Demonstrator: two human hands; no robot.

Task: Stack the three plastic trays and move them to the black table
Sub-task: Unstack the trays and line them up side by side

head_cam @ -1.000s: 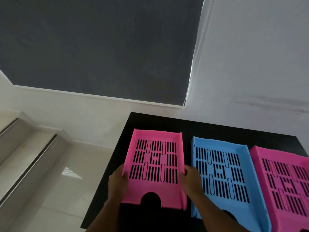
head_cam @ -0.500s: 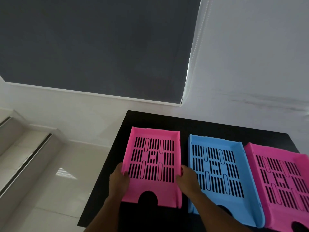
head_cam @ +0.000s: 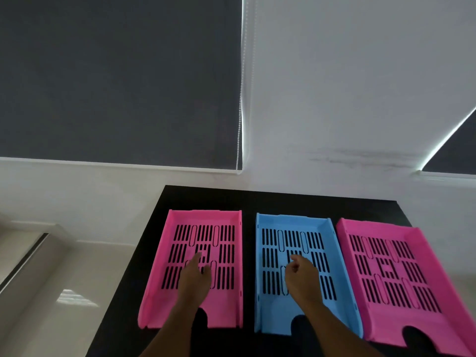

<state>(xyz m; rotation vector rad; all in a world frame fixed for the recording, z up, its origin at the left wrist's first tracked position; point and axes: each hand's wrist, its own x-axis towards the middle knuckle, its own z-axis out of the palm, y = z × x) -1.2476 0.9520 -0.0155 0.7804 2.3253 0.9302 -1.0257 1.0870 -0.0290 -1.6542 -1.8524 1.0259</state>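
On the black bench (head_cam: 206,199), three slotted plastic trays lie side by side unstacked; left hand (head_cam: 194,278) over the left pink tray (head_cam: 159,292) and right hand (head_cam: 301,275) over the blue tray (head_cam: 342,300) hover loosely open, holding nothing, so gripping one tray's sides seems next.

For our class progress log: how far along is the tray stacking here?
Done: nothing stacked; left pink tray, blue tray and right pink tray lie side by side on the black table. In hand: nothing; left hand and right hand hover empty. Left: all stacking.

Left tray (head_cam: 206,222) and right tray (head_cam: 412,253): pink. Middle tray (head_cam: 296,224): light blue. All slotted in rows; tabletop (head_cam: 283,202) black.
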